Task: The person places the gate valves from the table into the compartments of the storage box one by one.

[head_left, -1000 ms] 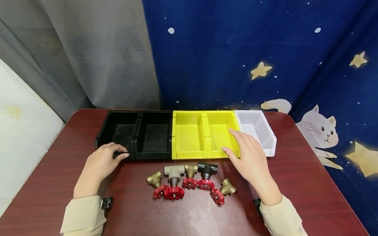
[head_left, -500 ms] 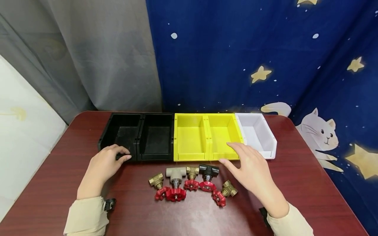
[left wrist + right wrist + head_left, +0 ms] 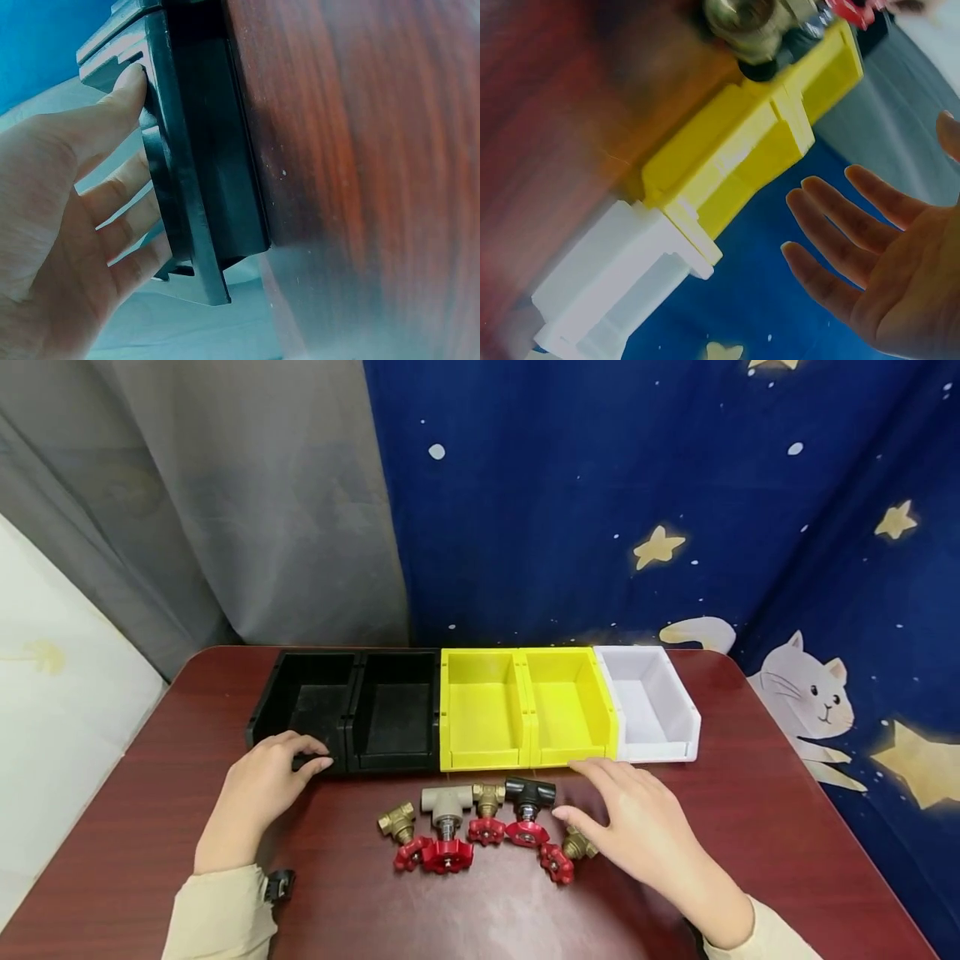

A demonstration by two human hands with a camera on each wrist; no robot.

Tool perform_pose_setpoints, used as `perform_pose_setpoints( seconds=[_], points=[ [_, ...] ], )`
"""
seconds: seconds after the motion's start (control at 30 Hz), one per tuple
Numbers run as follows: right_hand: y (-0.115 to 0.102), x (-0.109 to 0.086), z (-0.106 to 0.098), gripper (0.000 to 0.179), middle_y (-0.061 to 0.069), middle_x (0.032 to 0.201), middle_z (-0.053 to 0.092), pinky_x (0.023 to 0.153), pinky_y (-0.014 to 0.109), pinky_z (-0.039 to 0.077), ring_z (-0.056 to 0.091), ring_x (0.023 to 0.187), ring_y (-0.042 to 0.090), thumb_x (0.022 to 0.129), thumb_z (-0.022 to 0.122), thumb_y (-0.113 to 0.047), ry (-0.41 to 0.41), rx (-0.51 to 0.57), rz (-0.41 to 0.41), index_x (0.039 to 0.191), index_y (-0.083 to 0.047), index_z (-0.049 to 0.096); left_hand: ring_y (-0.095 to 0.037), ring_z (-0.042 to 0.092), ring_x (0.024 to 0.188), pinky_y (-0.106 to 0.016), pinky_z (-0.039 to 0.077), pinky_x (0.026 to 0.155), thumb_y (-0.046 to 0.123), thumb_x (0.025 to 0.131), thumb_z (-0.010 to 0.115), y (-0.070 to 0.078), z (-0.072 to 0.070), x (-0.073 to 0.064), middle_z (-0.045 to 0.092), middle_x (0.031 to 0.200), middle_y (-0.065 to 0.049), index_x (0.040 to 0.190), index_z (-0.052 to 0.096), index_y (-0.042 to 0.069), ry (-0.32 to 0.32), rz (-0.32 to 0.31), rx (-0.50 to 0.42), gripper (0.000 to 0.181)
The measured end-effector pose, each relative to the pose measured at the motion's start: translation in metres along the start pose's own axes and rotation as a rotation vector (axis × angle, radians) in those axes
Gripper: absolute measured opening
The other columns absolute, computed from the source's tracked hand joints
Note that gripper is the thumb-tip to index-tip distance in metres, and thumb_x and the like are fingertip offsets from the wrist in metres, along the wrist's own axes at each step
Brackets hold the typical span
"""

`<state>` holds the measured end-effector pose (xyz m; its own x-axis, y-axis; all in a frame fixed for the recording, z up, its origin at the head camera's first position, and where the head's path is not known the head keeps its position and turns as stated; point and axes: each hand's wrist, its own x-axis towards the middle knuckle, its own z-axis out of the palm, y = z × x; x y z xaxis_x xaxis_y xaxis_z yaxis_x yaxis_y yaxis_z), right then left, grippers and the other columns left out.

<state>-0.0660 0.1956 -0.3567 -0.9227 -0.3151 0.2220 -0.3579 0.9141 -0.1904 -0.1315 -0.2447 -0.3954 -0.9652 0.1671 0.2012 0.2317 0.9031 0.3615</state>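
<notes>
My left hand (image 3: 266, 789) is at the front of the leftmost black bin (image 3: 318, 702), its thumb on the rim and its fingers reaching behind the edge, as the left wrist view shows. My right hand (image 3: 637, 818), fingers spread and holding nothing, hovers beside the rightmost brass valve (image 3: 577, 843), partly covering it. Several valves with red handwheels lie in front of the bins: another brass valve (image 3: 397, 821) on the left, a grey tee-shaped valve (image 3: 447, 802), a small brass valve (image 3: 489, 797) in the middle and a black tee-shaped valve (image 3: 530, 792).
A second black bin (image 3: 396, 760), two yellow bins, left (image 3: 483, 758) and right (image 3: 573, 753), and a white bin (image 3: 660, 752) continue the row. They stand along the back of the dark red wooden table (image 3: 772, 827). Grey and blue curtains hang behind it.
My right hand has moved back from the right yellow bin toward the nearby brass valve and now overlaps it in the head view. The left hand has stayed at the black bin.
</notes>
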Motion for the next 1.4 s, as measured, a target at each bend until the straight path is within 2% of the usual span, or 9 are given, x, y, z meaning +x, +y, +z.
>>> perform_pose_setpoints(
  seconds=[0.27, 0.67, 0.8, 0.97, 1.2, 1.4],
  points=[
    [-0.001, -0.015, 0.017, 0.063, 0.000, 0.119, 0.065, 0.092, 0.046, 0.051, 0.063, 0.108, 0.022, 0.085, 0.066, -0.064, -0.049, -0.044, -0.070, 0.124, -0.015, 0.067, -0.036, 0.060, 0.097, -0.058, 0.050, 0.075, 0.022, 0.089, 0.075, -0.002, 0.001, 0.001, 0.066, 0.100, -0.008, 0.098, 0.074, 0.016, -0.006, 0.005, 0.000, 0.011],
    [-0.012, -0.028, 0.034, 0.072, 0.000, 0.121, 0.064, 0.092, 0.047, 0.050, 0.062, 0.109, 0.023, 0.084, 0.060, -0.073, -0.190, -0.055, -0.023, 0.128, -0.016, 0.065, -0.038, 0.061, 0.099, -0.060, 0.049, 0.077, 0.023, 0.090, 0.074, -0.002, 0.003, 0.002, 0.066, 0.101, -0.010, 0.101, 0.074, 0.015, -0.006, 0.005, 0.006, 0.013],
    [-0.014, -0.030, 0.039, 0.076, 0.001, 0.118, 0.063, 0.092, 0.047, 0.050, 0.061, 0.108, 0.024, 0.082, 0.061, -0.074, -0.199, -0.089, -0.039, 0.129, -0.014, 0.064, -0.038, 0.061, 0.100, -0.060, 0.049, 0.078, 0.024, 0.091, 0.074, -0.001, 0.005, 0.004, 0.067, 0.101, -0.010, 0.102, 0.074, 0.015, -0.007, 0.005, 0.006, 0.014],
    [-0.016, -0.030, 0.044, 0.080, 0.006, 0.114, 0.061, 0.084, 0.047, 0.053, 0.062, 0.101, 0.027, 0.079, 0.066, -0.072, -0.207, -0.109, -0.050, 0.127, -0.008, 0.063, -0.038, 0.060, 0.101, -0.060, 0.049, 0.079, 0.023, 0.091, 0.074, 0.001, 0.002, 0.005, 0.067, 0.102, -0.010, 0.102, 0.074, 0.015, -0.014, 0.000, 0.004, 0.014],
    [-0.020, -0.029, 0.048, 0.075, 0.010, 0.104, 0.054, 0.076, 0.043, 0.054, 0.057, 0.094, 0.027, 0.076, 0.080, -0.055, -0.217, -0.048, -0.004, 0.122, 0.000, 0.059, -0.038, 0.060, 0.101, -0.060, 0.049, 0.080, 0.023, 0.091, 0.074, 0.003, -0.001, 0.005, 0.067, 0.104, -0.011, 0.103, 0.074, 0.014, -0.018, -0.003, 0.002, 0.015],
    [-0.021, -0.026, 0.049, 0.068, 0.012, 0.103, 0.053, 0.076, 0.044, 0.053, 0.054, 0.095, 0.029, 0.076, 0.082, -0.039, -0.259, -0.009, -0.003, 0.123, 0.004, 0.057, -0.039, 0.060, 0.103, -0.061, 0.048, 0.080, 0.023, 0.091, 0.073, 0.002, -0.002, 0.003, 0.067, 0.105, -0.012, 0.103, 0.074, 0.015, -0.023, -0.015, 0.005, 0.015]
  ],
)
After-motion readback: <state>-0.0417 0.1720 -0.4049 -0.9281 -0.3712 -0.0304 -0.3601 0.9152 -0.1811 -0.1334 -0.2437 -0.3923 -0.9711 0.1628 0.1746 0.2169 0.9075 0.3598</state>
